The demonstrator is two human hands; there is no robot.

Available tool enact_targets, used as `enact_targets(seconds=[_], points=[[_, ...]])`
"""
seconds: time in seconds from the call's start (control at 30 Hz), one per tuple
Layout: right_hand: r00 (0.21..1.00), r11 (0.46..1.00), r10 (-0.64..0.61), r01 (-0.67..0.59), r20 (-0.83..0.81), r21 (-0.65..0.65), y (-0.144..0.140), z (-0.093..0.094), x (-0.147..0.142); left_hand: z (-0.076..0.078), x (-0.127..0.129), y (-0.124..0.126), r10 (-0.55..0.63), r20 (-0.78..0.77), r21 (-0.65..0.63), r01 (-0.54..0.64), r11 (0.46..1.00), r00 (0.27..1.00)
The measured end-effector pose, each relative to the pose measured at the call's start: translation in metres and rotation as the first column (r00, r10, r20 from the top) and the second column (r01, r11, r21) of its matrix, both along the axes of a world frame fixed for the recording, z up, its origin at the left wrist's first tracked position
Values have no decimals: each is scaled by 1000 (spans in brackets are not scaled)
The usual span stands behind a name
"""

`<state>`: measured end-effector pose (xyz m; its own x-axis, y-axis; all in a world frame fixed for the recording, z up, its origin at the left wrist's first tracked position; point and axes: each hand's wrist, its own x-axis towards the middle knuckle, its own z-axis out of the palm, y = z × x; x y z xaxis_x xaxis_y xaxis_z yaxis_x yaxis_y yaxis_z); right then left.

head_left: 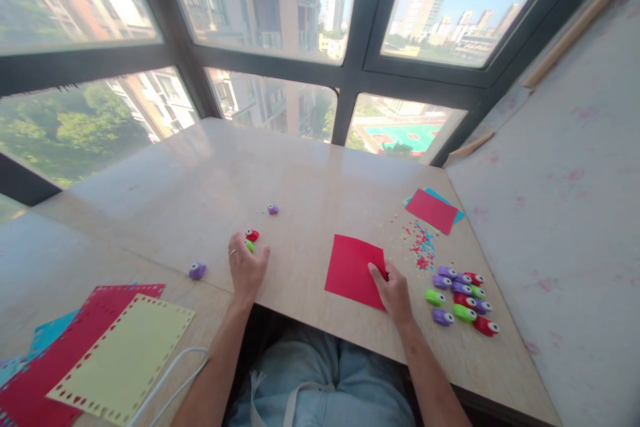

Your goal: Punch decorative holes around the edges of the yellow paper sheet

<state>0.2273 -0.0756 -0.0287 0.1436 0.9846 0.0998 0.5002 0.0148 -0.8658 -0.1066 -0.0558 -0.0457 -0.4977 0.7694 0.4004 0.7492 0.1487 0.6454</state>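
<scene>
My right hand (393,290) pinches the right edge of a plain red paper sheet (354,270), thumb on top. The sheet lies at the table's front edge. My left hand (249,270) is on the left, fingers curved and thumb apart, beside a small green craft punch (249,245) that its fingers partly hide. Just beyond that sits a red craft punch (252,235). One purple craft punch (273,209) stands farther back, and another purple punch (197,271) is left of my left hand.
Several purple, green and red punches (464,301) cluster at the right. Behind them are paper confetti (424,247) and a red sheet (433,210) over blue. At front left, a yellow sheet (123,357) with punched edges overlaps a red one (65,353); a white cable (173,373) runs nearby.
</scene>
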Motion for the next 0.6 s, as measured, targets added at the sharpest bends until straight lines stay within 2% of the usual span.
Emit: enact_targets(seconds=[0.13,0.37,0.47,0.6], points=[[1000,1000,-9,9,3,1,-1,-2,0,-5,0,38,-69,16,-40,69,997,998],[1000,1000,-22,21,8,15,1,-7,2,-8,-3,90,-186,-98,-77,179,981,978],[999,1000,-29,29,14,9,1,-7,2,-6,-3,101,-243,-146,-97,230,968,959],[999,999,-37,37,25,3,0,-3,0,-2,1,101,-351,-209,-125,331,935,913]])
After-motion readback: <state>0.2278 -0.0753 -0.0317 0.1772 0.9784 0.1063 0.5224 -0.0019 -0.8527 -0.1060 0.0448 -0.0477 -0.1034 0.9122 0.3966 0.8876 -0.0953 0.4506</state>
